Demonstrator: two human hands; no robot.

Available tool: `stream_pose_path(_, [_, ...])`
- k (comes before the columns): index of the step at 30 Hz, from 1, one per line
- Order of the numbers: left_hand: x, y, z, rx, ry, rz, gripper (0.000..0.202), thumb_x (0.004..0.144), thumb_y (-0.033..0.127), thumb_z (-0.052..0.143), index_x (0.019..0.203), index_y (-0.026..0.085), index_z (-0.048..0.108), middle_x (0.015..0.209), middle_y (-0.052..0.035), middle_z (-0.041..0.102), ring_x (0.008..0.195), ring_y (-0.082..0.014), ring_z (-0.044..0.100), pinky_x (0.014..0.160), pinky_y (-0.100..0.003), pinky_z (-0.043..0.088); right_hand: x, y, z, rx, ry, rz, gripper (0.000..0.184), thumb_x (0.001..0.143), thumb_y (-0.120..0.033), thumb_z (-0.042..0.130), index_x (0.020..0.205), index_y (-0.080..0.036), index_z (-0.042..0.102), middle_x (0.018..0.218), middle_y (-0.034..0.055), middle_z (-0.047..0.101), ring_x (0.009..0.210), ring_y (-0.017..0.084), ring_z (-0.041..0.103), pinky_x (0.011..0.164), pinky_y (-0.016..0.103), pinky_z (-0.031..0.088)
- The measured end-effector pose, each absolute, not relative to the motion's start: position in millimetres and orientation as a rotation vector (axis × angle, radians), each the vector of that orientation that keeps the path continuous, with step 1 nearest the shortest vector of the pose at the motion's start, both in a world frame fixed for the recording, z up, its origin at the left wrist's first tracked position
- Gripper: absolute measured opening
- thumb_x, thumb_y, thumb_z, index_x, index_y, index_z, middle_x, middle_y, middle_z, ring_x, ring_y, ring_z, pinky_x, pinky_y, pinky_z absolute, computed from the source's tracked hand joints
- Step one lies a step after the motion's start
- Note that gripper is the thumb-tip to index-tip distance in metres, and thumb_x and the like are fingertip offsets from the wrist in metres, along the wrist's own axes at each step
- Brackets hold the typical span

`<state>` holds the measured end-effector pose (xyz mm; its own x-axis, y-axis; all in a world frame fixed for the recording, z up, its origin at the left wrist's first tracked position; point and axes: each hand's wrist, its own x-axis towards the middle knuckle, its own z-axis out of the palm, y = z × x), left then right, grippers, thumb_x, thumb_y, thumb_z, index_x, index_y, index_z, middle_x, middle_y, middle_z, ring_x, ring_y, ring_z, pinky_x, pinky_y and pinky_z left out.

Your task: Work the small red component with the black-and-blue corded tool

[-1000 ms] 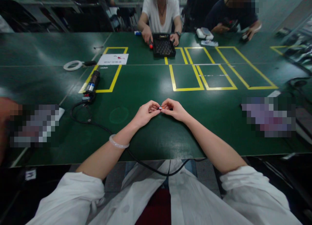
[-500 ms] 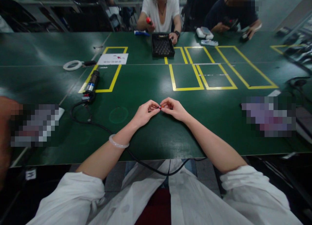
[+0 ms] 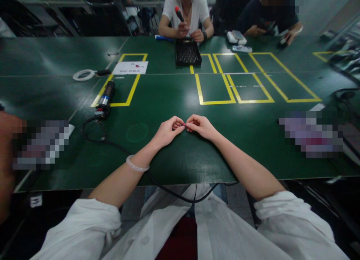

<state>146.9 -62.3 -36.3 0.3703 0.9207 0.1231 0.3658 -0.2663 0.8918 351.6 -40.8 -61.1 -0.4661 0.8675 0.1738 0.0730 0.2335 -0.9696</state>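
My left hand (image 3: 167, 131) and my right hand (image 3: 200, 126) meet fingertip to fingertip just above the green table (image 3: 174, 98), near its front middle. Both pinch one tiny part (image 3: 185, 124) with a reddish end between thumbs and forefingers. The part is too small to name. A pale bangle (image 3: 137, 165) circles my left wrist. Both forearms are bare, with white sleeves pushed up.
A black cabled power tool (image 3: 106, 96) lies at the left, its cable (image 3: 112, 143) running under my left arm and off the front edge. Behind it lie a white ring (image 3: 83, 75) and a paper sheet (image 3: 130, 68). Opposite, a person holds a red-tipped tool over a black tray (image 3: 188, 52). Yellow tape boxes (image 3: 225, 80) mark the table.
My hands stay pinched together with the small part, shifted slightly upward. The person opposite has lifted a red-tipped tool from the table up to chest height.
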Motion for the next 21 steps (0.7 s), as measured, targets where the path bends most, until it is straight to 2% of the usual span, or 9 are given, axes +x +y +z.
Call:
stream_pose_path(5, [145.9,-58.4,-38.8,1.692,1.172,0.878,0.025,0.082,0.036,0.067,0.093,0.014,0.062,0.084,-0.0048,0.065,0.078,-0.0165,0.061,0.074,-0.03,0.047,351.0,-42.6,-57.7,-0.865,-1.87,1.091,0.033,0.081,-0.034,0.071,0.105,-0.019,0.055,0.083,-0.0011,0.065,0.061,0.009,0.054,0.06,0.023,0.045])
stream_pose_path(9, [145.9,-56.2,-40.8,1.598,1.152,0.879,0.024,0.081,0.036,0.066,0.089,0.014,0.062,0.083,-0.0055,0.067,0.076,-0.0164,0.061,0.075,-0.031,0.046,349.5,-45.3,-53.6,-0.911,-2.056,0.865,0.026,0.081,-0.023,0.068,0.104,-0.019,0.056,0.088,0.0003,0.064,0.067,0.011,0.055,0.065,0.025,0.045])
stream_pose_path(14, [146.9,-57.1,-38.7,1.571,1.157,0.862,0.023,0.08,0.035,0.066,0.087,0.013,0.062,0.08,-0.0053,0.067,0.075,-0.0161,0.061,0.074,-0.03,0.046,348.1,-47.2,-53.4,-0.947,-2.173,0.712,0.015,0.085,-0.023,0.063,0.099,-0.019,0.058,0.089,0.0013,0.062,0.072,0.013,0.057,0.067,0.025,0.044])
stream_pose_path(21, [146.6,-56.7,-36.2,1.583,1.158,0.857,0.025,0.081,0.038,0.066,0.086,0.014,0.063,0.075,-0.0037,0.065,0.072,-0.0154,0.06,0.071,-0.029,0.044,346.9,-50.6,-51.8,-0.944,-2.208,0.647,0.013,0.089,-0.027,0.061,0.099,-0.02,0.059,0.093,0.0028,0.064,0.076,0.014,0.059,0.069,0.026,0.044])
